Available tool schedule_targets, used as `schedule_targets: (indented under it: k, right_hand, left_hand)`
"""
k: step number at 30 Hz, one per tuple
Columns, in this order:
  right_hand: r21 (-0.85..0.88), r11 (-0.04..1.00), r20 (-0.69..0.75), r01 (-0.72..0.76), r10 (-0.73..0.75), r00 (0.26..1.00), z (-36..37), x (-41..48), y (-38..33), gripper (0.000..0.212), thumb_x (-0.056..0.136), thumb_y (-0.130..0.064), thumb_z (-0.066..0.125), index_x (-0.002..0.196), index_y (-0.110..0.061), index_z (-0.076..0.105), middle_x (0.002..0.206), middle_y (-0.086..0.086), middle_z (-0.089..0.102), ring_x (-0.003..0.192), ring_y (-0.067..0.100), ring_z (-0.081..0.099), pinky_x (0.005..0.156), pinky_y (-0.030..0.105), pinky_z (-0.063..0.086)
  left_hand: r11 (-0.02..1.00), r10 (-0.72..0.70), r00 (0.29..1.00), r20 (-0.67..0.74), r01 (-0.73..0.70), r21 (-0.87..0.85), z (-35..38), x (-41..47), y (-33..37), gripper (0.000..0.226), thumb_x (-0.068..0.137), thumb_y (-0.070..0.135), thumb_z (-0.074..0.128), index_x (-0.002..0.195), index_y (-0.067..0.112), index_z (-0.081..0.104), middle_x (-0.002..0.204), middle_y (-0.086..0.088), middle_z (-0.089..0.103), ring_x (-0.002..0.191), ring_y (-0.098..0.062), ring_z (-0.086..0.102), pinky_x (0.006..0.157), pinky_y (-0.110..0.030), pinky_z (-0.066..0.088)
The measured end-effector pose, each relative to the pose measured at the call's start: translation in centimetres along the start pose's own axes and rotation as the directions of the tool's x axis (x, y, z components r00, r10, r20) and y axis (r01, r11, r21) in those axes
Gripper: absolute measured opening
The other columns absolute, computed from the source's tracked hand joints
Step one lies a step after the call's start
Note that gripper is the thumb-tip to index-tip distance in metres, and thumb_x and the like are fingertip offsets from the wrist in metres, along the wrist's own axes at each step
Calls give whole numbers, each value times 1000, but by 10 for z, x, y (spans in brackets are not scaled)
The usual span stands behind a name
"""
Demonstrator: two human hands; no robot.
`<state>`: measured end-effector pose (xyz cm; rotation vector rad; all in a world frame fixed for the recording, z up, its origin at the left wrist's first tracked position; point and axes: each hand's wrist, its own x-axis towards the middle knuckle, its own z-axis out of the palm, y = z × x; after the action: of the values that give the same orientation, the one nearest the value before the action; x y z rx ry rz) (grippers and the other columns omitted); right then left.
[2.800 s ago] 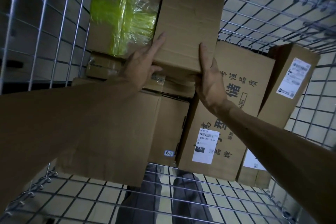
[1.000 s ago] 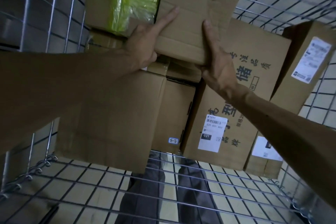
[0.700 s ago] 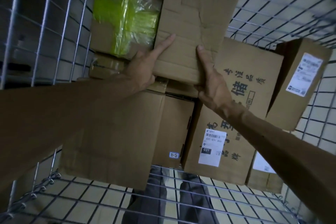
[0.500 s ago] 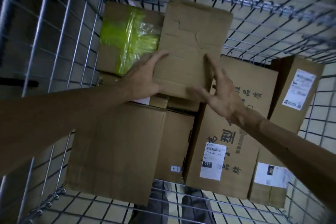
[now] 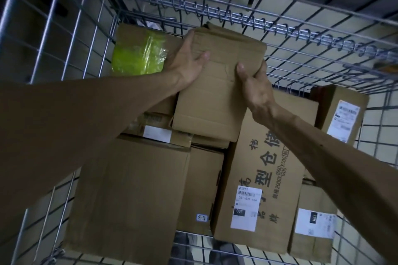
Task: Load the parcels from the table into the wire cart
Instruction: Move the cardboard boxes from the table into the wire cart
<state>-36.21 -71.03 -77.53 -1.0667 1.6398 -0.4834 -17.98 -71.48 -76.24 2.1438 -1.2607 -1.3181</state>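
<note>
Head view: holding plain cardboard parcel (image 5: 215, 97) atop stacked boxes (image 5: 133, 189) inside wire cart (image 5: 280, 26), left hand (image 5: 187, 64) gripping left edge, right hand (image 5: 256, 88) pinching right edge.

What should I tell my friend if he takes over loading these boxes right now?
Left hand grip: holds the plain box by its upper left edge, thumb on the face.
Right hand grip: holds the same box by its right side.
The box is inside the wire cart, above the stacked parcels, beside the box with yellow-green wrap.
Done: several parcels loaded, including the printed box.
Left: settle this box, let go, fetch more; the table is out of view.
</note>
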Motion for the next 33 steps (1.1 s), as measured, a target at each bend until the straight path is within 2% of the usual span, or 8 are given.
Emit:
schedule_targets:
  k: [6, 10, 14, 19, 24, 28, 30, 33]
  right_hand:
    - [-3, 1000, 11, -26, 26, 1000, -4, 5, -5, 62, 98, -50, 49, 152, -30, 24, 138, -3, 54, 126, 22, 51, 111, 47, 39]
    - [-51, 997, 114, -54, 60, 992, -16, 7, -7, 64, 96, -54, 51, 150, -35, 22, 129, -7, 55, 116, 21, 55, 96, 51, 51]
    - [-53, 992, 160, -114, 122, 980, -20, 9, -15, 67, 94, -52, 55, 150, -36, 22, 125, -7, 52, 109, 21, 56, 69, 42, 57]
    - [-11, 998, 95, -65, 66, 993, -19, 21, -17, 69, 89, -63, 55, 147, -33, 30, 127, -8, 56, 112, 17, 58, 97, 49, 51]
    - [100, 992, 91, -75, 66, 994, -14, 35, -16, 94, 68, -71, 71, 145, -34, 31, 124, -5, 63, 110, 19, 63, 99, 47, 51]
    - [91, 992, 100, -82, 73, 992, -12, 40, -18, 86, 73, -66, 71, 144, -33, 35, 119, -5, 64, 105, 16, 64, 96, 44, 53]
    - [86, 994, 99, -72, 63, 993, -14, 44, -17, 74, 77, -62, 70, 138, -33, 42, 115, -6, 66, 103, 16, 65, 96, 44, 52]
    - [52, 997, 80, -57, 53, 995, -15, 46, -14, 67, 77, -65, 68, 132, -32, 47, 116, -7, 66, 106, 17, 63, 99, 43, 50]
  left_hand:
    - [998, 28, 999, -26, -27, 49, -5, 3, 4, 74, 100, 48, 49, 157, 41, 2, 160, -2, 30, 141, -27, 39, 110, -30, 34]
    - [970, 126, 990, 65, -137, 199, -19, 4, 15, 86, 99, 41, 54, 152, 48, -12, 138, -1, 51, 105, -25, 59, 100, -30, 43]
    - [932, 153, 974, 167, -199, 303, -37, 13, 28, 84, 92, 44, 63, 154, 49, 6, 155, -1, 38, 132, -29, 46, 110, -35, 37]
    - [930, 133, 979, 154, -177, 322, -33, 24, 35, 74, 84, 62, 65, 147, 38, 34, 145, 0, 50, 129, -26, 48, 100, -30, 39]
    - [930, 93, 983, 155, -142, 339, -30, 28, 35, 67, 84, 64, 63, 140, 33, 42, 139, -2, 53, 125, -28, 51, 100, -37, 45]
    - [949, 82, 987, 138, -119, 290, -32, 32, 36, 49, 87, 59, 63, 127, 32, 50, 119, 1, 55, 106, -24, 54, 73, -30, 45]
    - [951, 90, 989, 118, -120, 286, -31, 34, 35, 46, 88, 58, 62, 124, 31, 52, 116, 2, 53, 105, -23, 53, 76, -30, 44]
    - [947, 87, 991, 105, -115, 300, -28, 39, 33, 48, 90, 61, 57, 127, 31, 54, 131, -2, 55, 121, -27, 51, 96, -33, 44]
